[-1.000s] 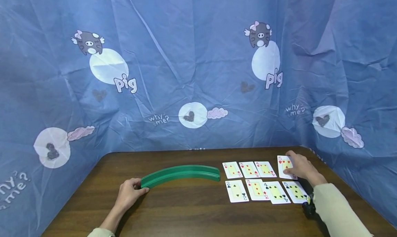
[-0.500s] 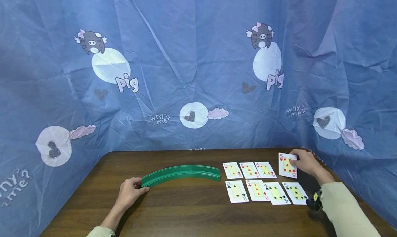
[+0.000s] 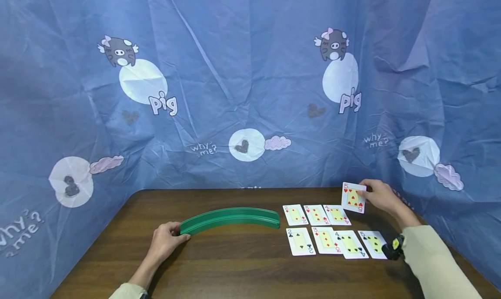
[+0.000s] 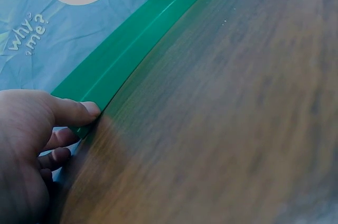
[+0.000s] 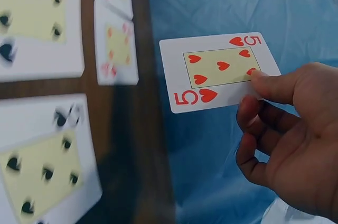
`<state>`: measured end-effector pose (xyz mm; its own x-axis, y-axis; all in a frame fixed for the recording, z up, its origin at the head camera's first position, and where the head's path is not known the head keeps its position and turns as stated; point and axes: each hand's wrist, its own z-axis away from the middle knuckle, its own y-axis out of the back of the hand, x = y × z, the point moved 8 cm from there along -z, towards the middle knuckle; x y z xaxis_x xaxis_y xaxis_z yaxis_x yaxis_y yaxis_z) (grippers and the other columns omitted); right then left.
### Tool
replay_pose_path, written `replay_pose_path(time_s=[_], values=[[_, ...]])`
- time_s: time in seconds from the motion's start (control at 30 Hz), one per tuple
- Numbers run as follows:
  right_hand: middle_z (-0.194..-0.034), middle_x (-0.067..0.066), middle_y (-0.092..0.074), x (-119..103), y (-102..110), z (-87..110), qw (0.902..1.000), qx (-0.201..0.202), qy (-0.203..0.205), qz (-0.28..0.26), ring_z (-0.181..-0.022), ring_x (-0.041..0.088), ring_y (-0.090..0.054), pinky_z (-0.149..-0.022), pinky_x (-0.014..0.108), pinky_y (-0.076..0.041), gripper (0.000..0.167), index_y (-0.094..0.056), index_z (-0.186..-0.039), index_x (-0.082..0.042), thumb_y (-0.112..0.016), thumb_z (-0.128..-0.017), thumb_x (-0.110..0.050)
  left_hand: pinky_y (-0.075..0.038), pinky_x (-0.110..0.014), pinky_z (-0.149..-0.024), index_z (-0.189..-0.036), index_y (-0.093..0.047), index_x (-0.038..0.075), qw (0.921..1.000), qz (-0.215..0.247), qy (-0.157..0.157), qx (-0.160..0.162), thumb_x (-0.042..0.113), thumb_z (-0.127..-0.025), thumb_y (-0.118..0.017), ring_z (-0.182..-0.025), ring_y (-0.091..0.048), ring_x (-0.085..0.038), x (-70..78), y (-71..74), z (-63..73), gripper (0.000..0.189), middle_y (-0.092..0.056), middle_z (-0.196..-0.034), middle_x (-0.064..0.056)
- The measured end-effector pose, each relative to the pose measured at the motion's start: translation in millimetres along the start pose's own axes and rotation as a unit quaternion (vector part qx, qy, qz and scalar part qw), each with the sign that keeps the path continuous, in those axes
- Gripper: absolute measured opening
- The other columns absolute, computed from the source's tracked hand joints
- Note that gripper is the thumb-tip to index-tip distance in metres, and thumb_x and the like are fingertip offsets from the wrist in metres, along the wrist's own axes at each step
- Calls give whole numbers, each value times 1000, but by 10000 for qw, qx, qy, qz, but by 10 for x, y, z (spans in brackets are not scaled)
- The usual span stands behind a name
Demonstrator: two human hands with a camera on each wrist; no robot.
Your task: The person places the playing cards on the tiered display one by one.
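Observation:
My right hand [image 3: 381, 197] pinches a five of hearts playing card [image 5: 222, 60] by its right edge, thumb on the face, held up off the table. Near it, face up in two rows, lie the other cards: the four of diamonds [image 3: 335, 215] is closest in the back row, and the five of spades [image 3: 372, 243] is at the right of the front row. On the left, my left hand [image 3: 164, 241] holds the near-left end of a curved green card holder [image 3: 231, 214], thumb on top in the left wrist view. The holder's groove has no card in it.
A brown wooden table [image 3: 235, 268] carries everything, its back edge meeting a blue printed cloth [image 3: 250, 81] that hangs behind and at both sides. The two of diamonds [image 3: 295, 215] lies just right of the holder's far end.
The right hand has picked the five of hearts up from the table and raised it, moving slightly left. The left hand and the green holder stay in place.

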<state>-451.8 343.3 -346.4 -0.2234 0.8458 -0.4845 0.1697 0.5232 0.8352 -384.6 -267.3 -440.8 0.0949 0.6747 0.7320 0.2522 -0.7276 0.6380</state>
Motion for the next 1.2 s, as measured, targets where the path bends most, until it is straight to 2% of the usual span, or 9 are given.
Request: replay_pose_path(time_s=[0.27, 0.57, 0.8, 1.07, 1.13, 1.2], values=[[-91, 16, -67, -451, -86, -109, 9978, -101, 292, -581, -77, 21, -58, -62, 28, -48, 18, -67, -107, 4, -61, -97, -9, -44, -26, -67, -102, -74, -3, 10000, 57, -9, -37, 8, -77, -82, -76, -58, -14, 7, -27, -19, 29, -75, -87, -10], [-89, 16, -66, -993, -249, -250, 9935, -245, 627, -919, -78, 22, -61, -66, 29, -51, 16, -68, -106, 2, -61, -96, -8, -45, -24, -67, -102, -75, 0, 9997, 226, 58, -61, 6, -78, -81, -75, -58, -13, 19, -37, -14, 25, -75, -87, -9], [-90, 17, -68, -1471, -491, -382, 9849, -451, 883, -1422, -82, 19, -66, -69, 27, -54, 16, -69, -106, 3, -63, -96, -7, -44, -23, -65, -102, -75, -2, 9997, 241, 11, -45, 7, -77, -82, -74, -57, -11, 17, -16, 0, 27, -75, -87, -10], [-91, 18, -67, -1982, -816, -484, 9733, -761, 1101, -1864, -82, 18, -67, -76, 39, -60, 17, -69, -107, 4, -63, -95, -6, -44, -24, -69, -102, -75, -1, 9999, 142, 79, -8, 6, -78, -81, -76, -57, -12, -8, -8, 10, 25, -75, -88, -9], [-90, 18, -67, -2110, -884, -495, 9700, -815, 1220, -1940, -80, 18, -66, -75, 39, -59, 16, -69, -106, 5, -62, -95, -4, -44, -25, -69, -102, -75, 0, 9999, 133, 72, -26, 6, -79, -80, -77, -57, -13, -11, -11, 6, 25, -75, -88, -9], [-88, 17, -67, -2231, -949, -504, 9680, -848, 1327, -1956, -76, 18, -64, -71, 34, -57, 15, -69, -104, 5, -62, -95, -4, -45, -26, -70, -102, -75, -1, 9999, 133, 73, -37, 6, -79, -79, -77, -57, -14, -10, -13, 5, 24, -74, -88, -9]])
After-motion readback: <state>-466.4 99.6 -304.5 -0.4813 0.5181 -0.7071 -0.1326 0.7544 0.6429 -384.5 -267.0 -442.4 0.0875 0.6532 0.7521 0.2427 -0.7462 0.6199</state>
